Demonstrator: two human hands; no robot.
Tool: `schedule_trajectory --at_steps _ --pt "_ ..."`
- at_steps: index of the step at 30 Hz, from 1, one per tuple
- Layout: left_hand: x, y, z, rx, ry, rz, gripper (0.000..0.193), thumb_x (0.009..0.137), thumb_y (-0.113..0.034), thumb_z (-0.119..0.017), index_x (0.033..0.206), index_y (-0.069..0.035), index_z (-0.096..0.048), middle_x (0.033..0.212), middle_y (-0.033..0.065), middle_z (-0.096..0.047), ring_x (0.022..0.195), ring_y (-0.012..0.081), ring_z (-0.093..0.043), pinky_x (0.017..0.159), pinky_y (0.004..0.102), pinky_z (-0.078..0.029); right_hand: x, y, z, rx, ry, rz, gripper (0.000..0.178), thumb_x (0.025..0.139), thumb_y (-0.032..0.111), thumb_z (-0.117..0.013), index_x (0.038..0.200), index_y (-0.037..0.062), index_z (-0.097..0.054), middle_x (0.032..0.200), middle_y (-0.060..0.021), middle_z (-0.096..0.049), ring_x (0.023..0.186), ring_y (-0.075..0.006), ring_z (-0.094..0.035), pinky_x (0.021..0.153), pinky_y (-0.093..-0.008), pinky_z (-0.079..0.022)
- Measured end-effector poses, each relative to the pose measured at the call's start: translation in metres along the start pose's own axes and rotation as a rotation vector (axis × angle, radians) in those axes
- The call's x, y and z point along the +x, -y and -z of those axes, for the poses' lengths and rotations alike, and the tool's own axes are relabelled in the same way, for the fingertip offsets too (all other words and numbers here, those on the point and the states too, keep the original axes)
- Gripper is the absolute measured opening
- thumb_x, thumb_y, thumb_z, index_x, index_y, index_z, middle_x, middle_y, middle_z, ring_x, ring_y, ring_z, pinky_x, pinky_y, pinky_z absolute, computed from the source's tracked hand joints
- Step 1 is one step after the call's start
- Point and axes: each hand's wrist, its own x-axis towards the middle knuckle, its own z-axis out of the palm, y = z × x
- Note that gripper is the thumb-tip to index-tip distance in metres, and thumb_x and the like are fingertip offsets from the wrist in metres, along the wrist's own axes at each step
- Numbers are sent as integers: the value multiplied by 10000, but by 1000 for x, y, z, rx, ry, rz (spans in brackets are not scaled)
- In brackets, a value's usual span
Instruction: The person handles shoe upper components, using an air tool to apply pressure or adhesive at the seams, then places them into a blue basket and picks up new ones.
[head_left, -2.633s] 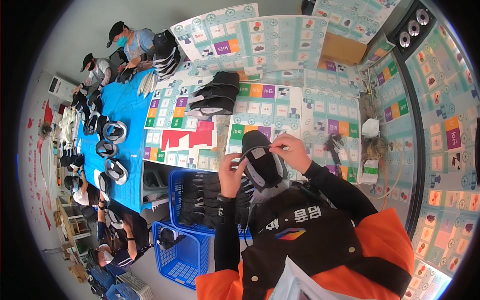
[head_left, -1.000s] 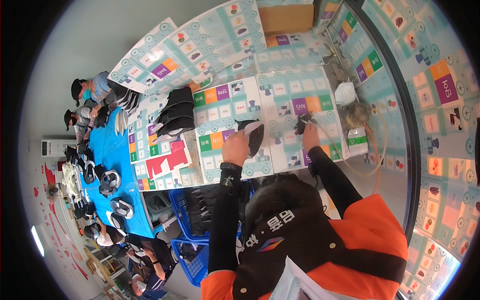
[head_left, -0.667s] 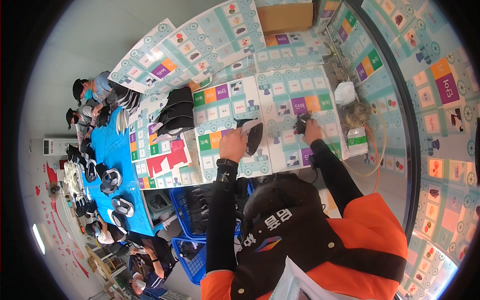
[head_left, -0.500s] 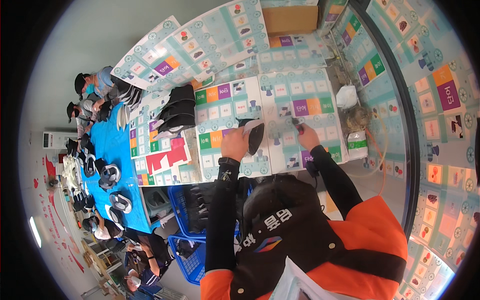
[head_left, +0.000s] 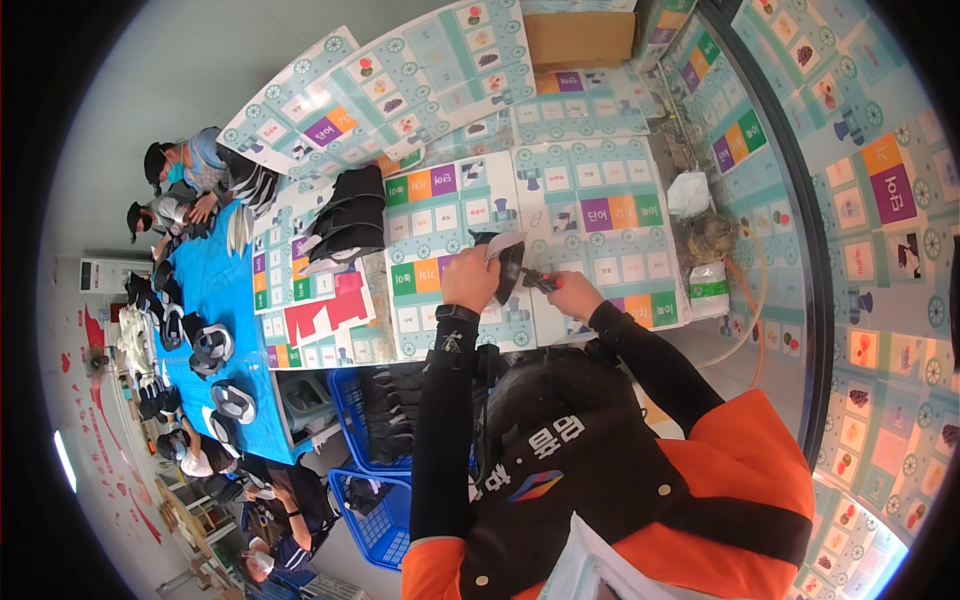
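My left hand (head_left: 472, 279) is closed on a black and grey shoe upper (head_left: 510, 270), held up over the patterned table. In my right hand (head_left: 576, 294) is a small tool with red handles and a dark head, which looks like pliers (head_left: 541, 281). Its head is at the right edge of the shoe upper; whether it grips the material is too small to tell. To the left of my left hand, a stack of black shoe uppers (head_left: 350, 215) lies on the table.
Red cut-out material (head_left: 335, 312) lies on the table's left part. Beyond, a blue-covered table (head_left: 205, 280) bears several shoe pieces, with co-workers around it. Blue baskets (head_left: 375, 520) stand below the table edge. White packages (head_left: 688, 195) sit at the right.
My right hand has moved left and nearer to me, bringing the tool to the shoe upper. My left hand still holds the upper, shifted only slightly. The whole view has shifted a little.
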Motion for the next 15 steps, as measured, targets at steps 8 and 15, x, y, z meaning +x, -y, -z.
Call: schedule_trajectory --at_steps 8,15 --pt "-5 4 5 -30 15 21 260 906 -275 -655 945 -24 -711 902 223 -709 855 436 -684 756 529 -547 0 13 1 -11 -5 7 281 879 185 -557 1011 3 -725 955 -292 -697 959 -500 -643 870 -545 -507" --pt "-16 7 13 -38 12 54 230 894 -242 -666 980 -31 -702 937 206 -700 865 431 -676 760 520 -545 8 17 1 -37 -3 61 263 875 149 -568 1040 1 -708 956 -299 -685 956 -501 -634 832 -534 -502"
